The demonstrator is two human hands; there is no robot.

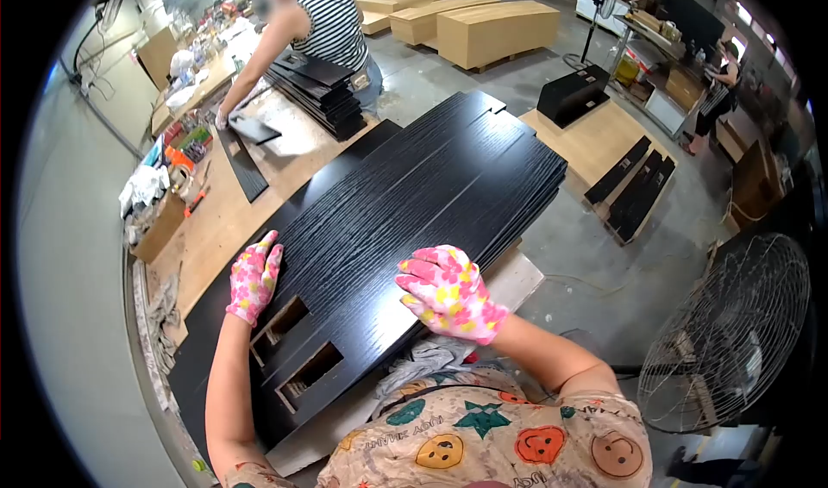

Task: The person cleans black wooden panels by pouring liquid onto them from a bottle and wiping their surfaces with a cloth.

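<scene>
Stacked in front of the person, black wood-grain panels point(405, 186) lie on a light wooden workbench point(233, 229), rectangular cutouts at their near end. On them, the left hand in a pink-and-yellow patterned glove point(252, 283) rests with fingers slightly spread near the cutouts; the right hand in a matching glove point(450, 294) has its fingers curled, and whether they grip anything cannot be told. Beyond, a co-worker in a striped top point(332, 27) reaches across the bench beside a smaller pile of black boards point(323, 100). To the right stands a round wire-caged fan point(729, 333).
</scene>
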